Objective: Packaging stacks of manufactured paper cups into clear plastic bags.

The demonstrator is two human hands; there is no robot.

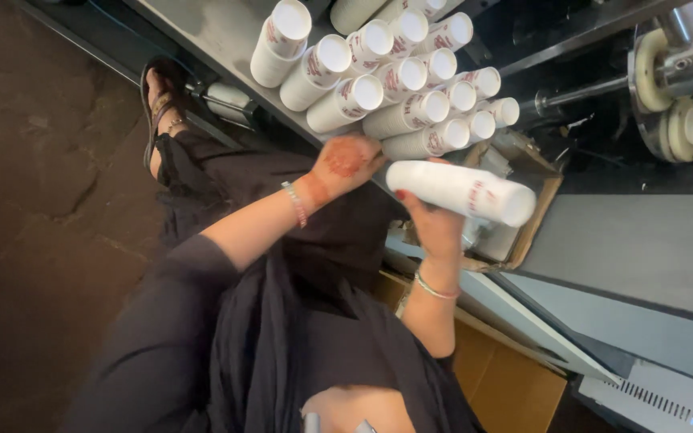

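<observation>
Above the cardboard box (535,215), white cup stack (460,192) clasped in right hand (435,224); left hand (348,163) spread on stacked cups (411,116).

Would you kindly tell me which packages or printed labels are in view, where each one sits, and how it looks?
Stack of paper cups: held in the right hand, white tube, red print.
Cup stacks: lying side by side on the grey shelf, by the left hand, white with red print.
Cardboard box: under the held stack, brown, open.
</observation>
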